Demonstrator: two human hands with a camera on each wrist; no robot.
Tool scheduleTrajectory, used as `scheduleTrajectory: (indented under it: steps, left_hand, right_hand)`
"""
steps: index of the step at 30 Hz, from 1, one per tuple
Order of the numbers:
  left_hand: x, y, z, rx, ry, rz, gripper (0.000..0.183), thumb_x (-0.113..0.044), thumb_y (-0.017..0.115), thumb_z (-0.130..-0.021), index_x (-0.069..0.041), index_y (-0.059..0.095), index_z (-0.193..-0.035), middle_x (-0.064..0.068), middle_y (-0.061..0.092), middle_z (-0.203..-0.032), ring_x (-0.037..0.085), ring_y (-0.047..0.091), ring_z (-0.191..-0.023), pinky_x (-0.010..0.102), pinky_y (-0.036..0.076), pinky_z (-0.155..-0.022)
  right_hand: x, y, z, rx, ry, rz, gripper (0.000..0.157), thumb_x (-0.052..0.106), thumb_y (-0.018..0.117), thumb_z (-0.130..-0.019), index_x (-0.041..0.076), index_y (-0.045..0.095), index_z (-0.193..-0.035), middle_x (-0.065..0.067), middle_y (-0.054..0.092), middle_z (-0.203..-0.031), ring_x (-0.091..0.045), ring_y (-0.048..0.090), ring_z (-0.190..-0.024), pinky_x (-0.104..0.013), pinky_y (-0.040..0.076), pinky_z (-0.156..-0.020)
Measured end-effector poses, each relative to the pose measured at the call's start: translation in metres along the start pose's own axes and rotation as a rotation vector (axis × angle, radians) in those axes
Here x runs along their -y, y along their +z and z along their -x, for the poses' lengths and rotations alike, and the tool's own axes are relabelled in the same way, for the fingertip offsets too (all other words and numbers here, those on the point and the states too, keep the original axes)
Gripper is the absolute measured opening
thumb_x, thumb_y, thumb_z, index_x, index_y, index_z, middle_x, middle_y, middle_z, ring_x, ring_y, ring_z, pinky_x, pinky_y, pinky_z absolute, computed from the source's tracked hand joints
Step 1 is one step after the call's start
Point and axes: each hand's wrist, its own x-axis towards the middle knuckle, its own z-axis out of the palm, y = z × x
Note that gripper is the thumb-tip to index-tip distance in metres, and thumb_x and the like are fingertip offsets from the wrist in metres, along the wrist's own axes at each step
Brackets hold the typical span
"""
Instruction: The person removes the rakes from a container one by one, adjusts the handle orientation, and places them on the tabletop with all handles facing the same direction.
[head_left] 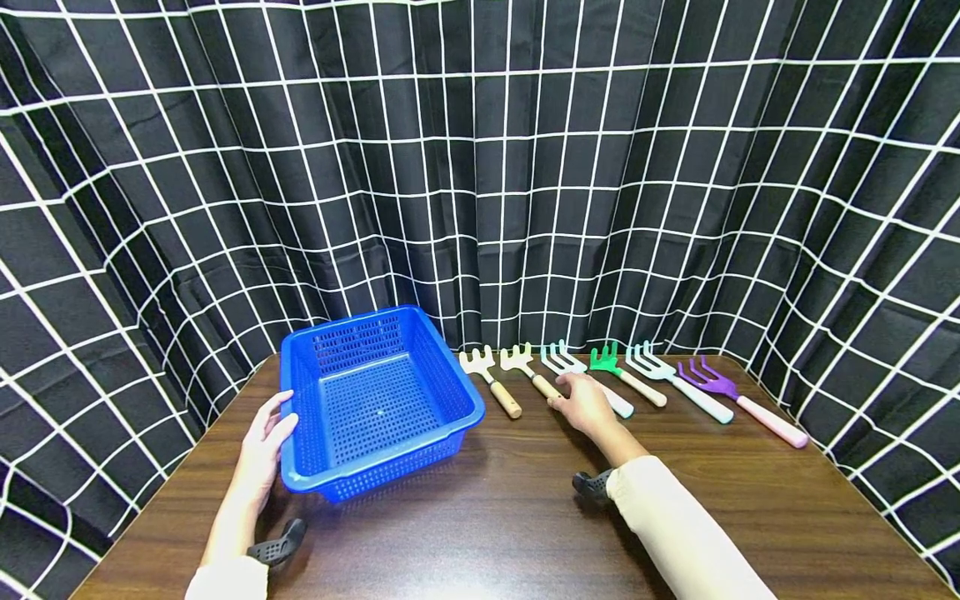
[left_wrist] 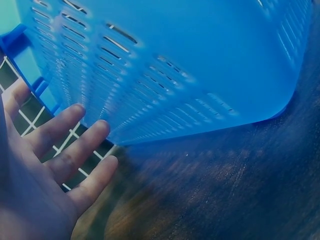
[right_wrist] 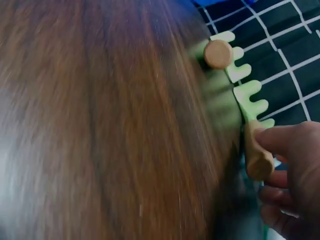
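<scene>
My right hand point(head_left: 587, 406) pinches the wooden handle of a pale yellow hand rake point(head_left: 517, 357), second from the left in a row; in the right wrist view the thumb point(right_wrist: 277, 139) lies along that handle point(right_wrist: 258, 162). Left of it lies another pale yellow hand rake point(head_left: 477, 363) with a wooden handle. My left hand point(head_left: 262, 442) touches the left rim of a blue plastic basket point(head_left: 360, 483). Its fingers point(left_wrist: 75, 155) spread out straight beside the basket's perforated wall point(left_wrist: 200, 65) in the left wrist view.
Right of my right hand lie a light blue hand rake point(head_left: 564, 362), a green one point(head_left: 604, 358), another light blue one point(head_left: 651, 363) and a purple one with a pink handle point(head_left: 772, 422). Behind the brown wooden table point(head_left: 465, 533) hangs a black gridded curtain point(head_left: 510, 208).
</scene>
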Motion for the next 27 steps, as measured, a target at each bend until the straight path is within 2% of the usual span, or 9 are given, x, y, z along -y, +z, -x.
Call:
scheduleTrajectory:
  steps: [6,9,15,23,27]
  left_hand:
    - [-0.001,0.002,0.000,0.001,-0.003,-0.007,0.047,-0.021,0.048,-0.103,-0.004,0.033,-0.144,-0.001,0.057,-0.117,0.011,0.064,-0.094,0.028,0.055,-0.072]
    - [-0.003,0.002,0.000,0.001,0.002,-0.006,0.047,-0.021,0.049,-0.103,-0.003,0.033,-0.144,-0.002,0.058,-0.116,0.010,0.065,-0.092,0.027,0.055,-0.071]
    - [-0.003,0.001,0.000,-0.005,-0.010,-0.009,0.046,-0.021,0.048,-0.104,-0.005,0.033,-0.144,-0.002,0.056,-0.116,0.009,0.063,-0.093,0.026,0.055,-0.072]
    - [-0.003,0.002,0.000,-0.011,-0.023,-0.031,0.046,-0.021,0.048,-0.104,-0.006,0.033,-0.144,-0.002,0.055,-0.116,0.007,0.063,-0.093,0.026,0.055,-0.072]
    - [-0.003,0.001,0.000,-0.011,-0.024,-0.034,0.046,-0.021,0.048,-0.104,-0.006,0.033,-0.145,-0.001,0.055,-0.117,0.008,0.064,-0.093,0.026,0.055,-0.072]
  right_hand:
    - [0.004,0.002,-0.001,0.026,0.014,0.012,0.036,0.010,0.080,-0.077,0.001,0.067,-0.109,-0.014,0.065,-0.091,-0.030,0.060,-0.089,-0.046,0.048,-0.079]
    - [0.004,0.001,0.000,0.023,0.030,-0.007,0.035,0.007,0.080,-0.076,0.001,0.067,-0.108,-0.012,0.064,-0.088,-0.029,0.060,-0.086,-0.045,0.048,-0.077]
    - [0.005,0.000,0.002,0.017,0.036,-0.033,0.036,0.009,0.079,-0.077,0.001,0.066,-0.110,-0.014,0.066,-0.091,-0.030,0.062,-0.090,-0.046,0.048,-0.080]
    - [0.024,0.002,0.001,-0.145,0.007,-0.034,0.031,0.015,0.076,-0.080,0.002,0.068,-0.107,-0.014,0.065,-0.094,-0.031,0.060,-0.090,-0.046,0.048,-0.077]
    - [0.040,0.009,-0.001,-0.133,-0.006,-0.065,0.034,0.020,0.077,-0.080,0.003,0.068,-0.109,-0.016,0.065,-0.099,-0.033,0.062,-0.092,-0.048,0.048,-0.078]
